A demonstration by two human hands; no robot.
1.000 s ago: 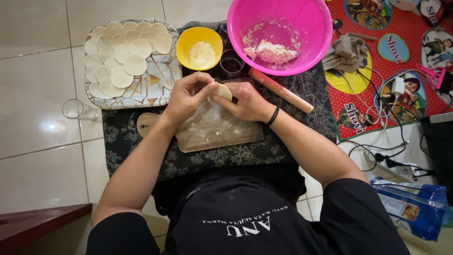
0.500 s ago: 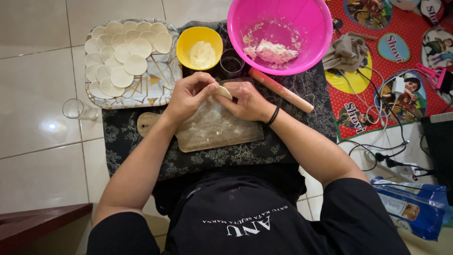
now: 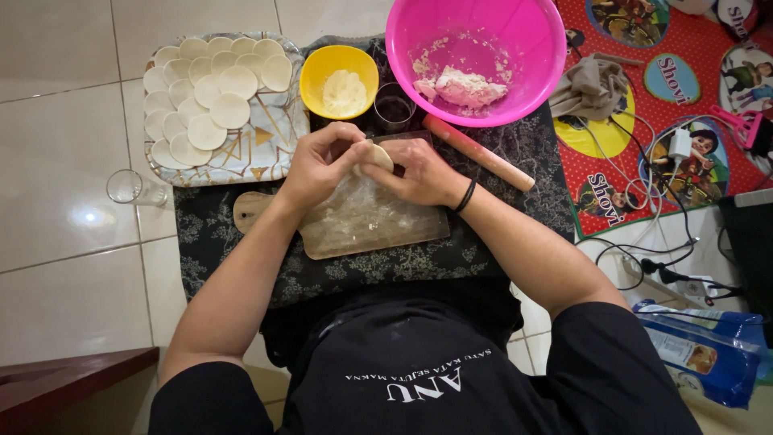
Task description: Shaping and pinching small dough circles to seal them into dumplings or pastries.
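Leftmost, a clear glass stands on the tiles beside the patterned tray of flat dough rounds. My left hand and my right hand meet above the floured wooden board, both pinching one small dough piece held between their fingertips. Behind them sit a yellow bowl, a pink basin and, rightward, a rolling pin.

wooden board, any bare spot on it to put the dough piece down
Yes: the wooden board is bare near its lower edge, below both hands. Its top edge is crowded: left hand and right hand pinch the dough piece there.
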